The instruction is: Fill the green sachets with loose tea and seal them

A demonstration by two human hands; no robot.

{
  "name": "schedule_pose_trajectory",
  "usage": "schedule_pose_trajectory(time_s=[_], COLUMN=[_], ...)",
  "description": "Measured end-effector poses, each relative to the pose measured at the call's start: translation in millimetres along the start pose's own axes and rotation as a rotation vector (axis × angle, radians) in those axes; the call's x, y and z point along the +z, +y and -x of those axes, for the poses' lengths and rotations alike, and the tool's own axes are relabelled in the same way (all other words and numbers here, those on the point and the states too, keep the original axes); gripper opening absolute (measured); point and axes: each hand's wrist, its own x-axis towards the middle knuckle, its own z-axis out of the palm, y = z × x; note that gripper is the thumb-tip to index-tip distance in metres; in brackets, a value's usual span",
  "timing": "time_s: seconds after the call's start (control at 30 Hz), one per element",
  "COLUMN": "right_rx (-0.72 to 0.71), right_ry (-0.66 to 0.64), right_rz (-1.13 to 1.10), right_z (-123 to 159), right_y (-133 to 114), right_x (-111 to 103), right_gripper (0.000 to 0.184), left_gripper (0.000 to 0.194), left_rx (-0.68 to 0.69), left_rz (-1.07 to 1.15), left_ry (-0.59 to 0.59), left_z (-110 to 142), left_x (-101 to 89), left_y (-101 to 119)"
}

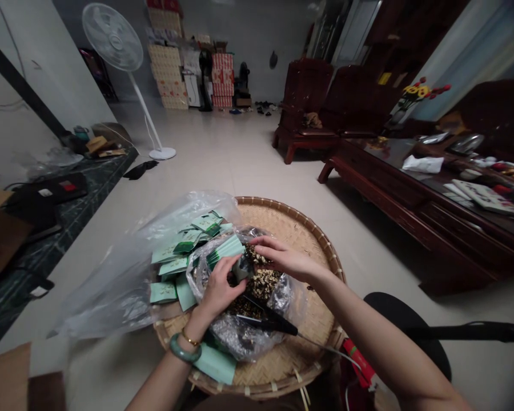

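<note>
While the left hand (220,286) pinches a small packet (243,266) between thumb and fingers, the right hand (282,258) reaches over dark and pale dried pieces (265,283), its fingers extended and slightly parted. The packet is just left of the right hand, above the middle of a round woven tray (312,234). Around the dried pieces lies an opened clear plastic bag (248,343); a black corded tool (280,323) rests across its near right part. Green sachets (171,266) lie on the tray's left side, beside a large translucent bag (115,291) that extends left beyond the rim.
</note>
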Motion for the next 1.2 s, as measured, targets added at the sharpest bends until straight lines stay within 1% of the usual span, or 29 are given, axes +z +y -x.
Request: schedule_pose_trajectory(time_s=[0.1,0.17,0.3,0.4,0.5,0.57,0.67,0.8,0.93,1.0,1.07,1.13,1.2], right_rx=[0.074,0.055,-0.055,-0.161,-0.233,-0.272,-0.313,-0.337,-0.329,-0.320,-0.306,-0.288,-0.259], right_ry=[-0.084,-0.081,-0.065,-0.017,0.068,0.100,0.106,0.115,0.191,0.213,0.171,0.109,0.067], right_rz=[-0.188,-0.168,0.006,0.255,0.496,0.581,0.630,0.659,0.652,0.632,0.645,0.714,0.795], right_z=[2.1,3.6,4.3,1.6,-3.2,-6.3,-9.7,-12.7,-17.4,-18.8,-17.5,-13.0,-6.7], right_y=[-1.8,-2.6,-0.5,6.0,15.3,21.0,25.5,25.6,27.5,28.2,27.0,24.0,19.9], right_x=[1.5,1.4,1.8,4.6,9.5,13.0,17.5,22.8,28.0,29.5,30.1,30.3,29.9], right_gripper=[0.025,0.026,0.031,0.039,0.028,0.022,0.023,0.029,0.036,0.035,0.023,0.015,0.020], left_gripper=[0.050,0.050,0.051,0.052,0.052,0.051,0.049,0.054,0.051,0.048,0.046,0.046,0.048], left_rx=[-0.003,-0.004,-0.006,-0.004,-0.001,-0.006,-0.005,0.031,0.050,0.049,0.047,0.044,0.038], left_rz=[-0.001,-0.011,-0.026,-0.045,-0.051,-0.037,-0.032,-0.083,-0.131,-0.132,-0.131,-0.133,-0.132], left_ry=[0.004,0.000,0.001,0.012,0.010,0.007,0.001,0.004,0.021,0.029,0.040,0.043,0.029], left_z=[0.3,0.3,0.2,0.4,0.8,1.1,1.4,1.4,1.1,1.0,1.1,1.4,1.9], left_x=[1.5,2.3,3.2,3.9,4.7,5.3,6.2,7.7,10.0,11.0,11.4,11.2,10.8], left_y=[-1.3,-1.6,-2.0,-2.7,-2.6,-2.0,-1.3,-2.9,-5.6,-6.4,-6.8,-7.1,-7.4])
